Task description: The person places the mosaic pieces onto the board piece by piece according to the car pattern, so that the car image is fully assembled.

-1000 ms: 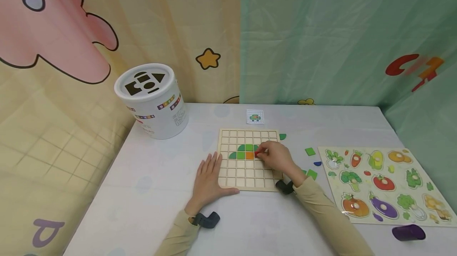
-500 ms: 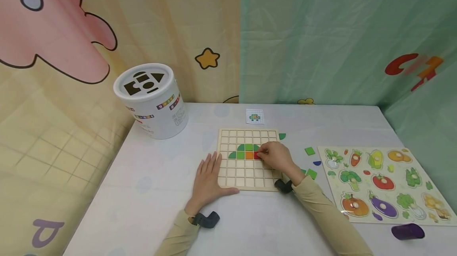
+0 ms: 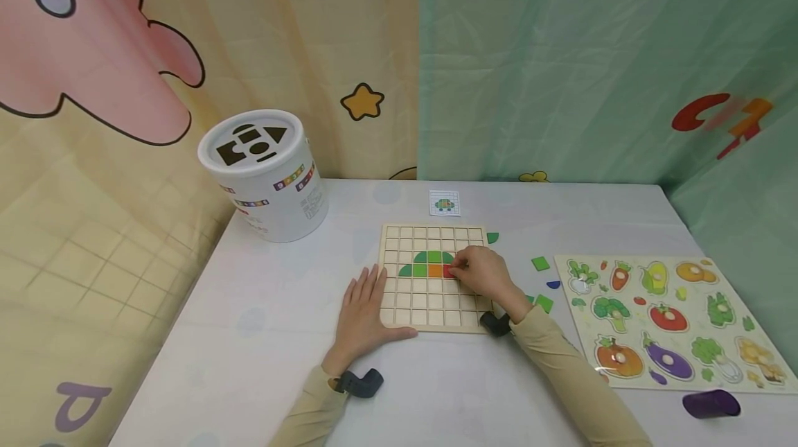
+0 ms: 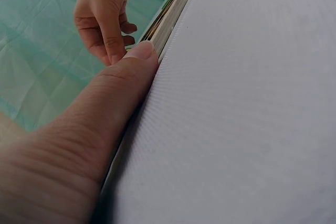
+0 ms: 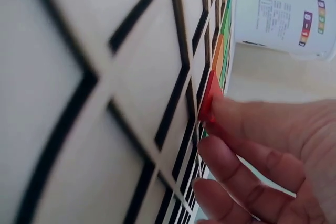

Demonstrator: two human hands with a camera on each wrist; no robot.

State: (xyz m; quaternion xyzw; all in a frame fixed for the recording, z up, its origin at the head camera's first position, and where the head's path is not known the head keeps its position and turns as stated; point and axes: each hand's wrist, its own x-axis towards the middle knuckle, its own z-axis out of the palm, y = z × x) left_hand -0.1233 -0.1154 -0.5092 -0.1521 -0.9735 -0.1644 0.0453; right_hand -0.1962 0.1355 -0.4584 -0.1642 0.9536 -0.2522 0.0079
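A wooden grid board [image 3: 405, 301] lies on the table, with green, orange and red tiles in its middle cells. My right hand [image 3: 486, 274] is over the board and holds a red square tile [image 5: 209, 95] between thumb and index finger, the tile sitting in its cell beside the orange tile [image 3: 435, 271]. Seen from the right wrist, the thumb is on the red tile's edge. My left hand [image 3: 363, 319] rests with spread, straight fingers at the board's lower left corner. Its thumb [image 4: 115, 85] lies along the board's near edge in the left wrist view.
Loose green tiles [image 3: 540, 264] and a blue half-round piece [image 3: 553, 285] lie right of the board. Further right are a vegetable puzzle board [image 3: 630, 322] and a purple cylinder [image 3: 712, 404]. A picture card [image 3: 445, 203] lies behind; a white bucket [image 3: 274, 197] stands back left.
The red tile, partly covered and tilted a second ago, now lies square in its cell. The right hand has barely shifted; the left hand has stayed in place.
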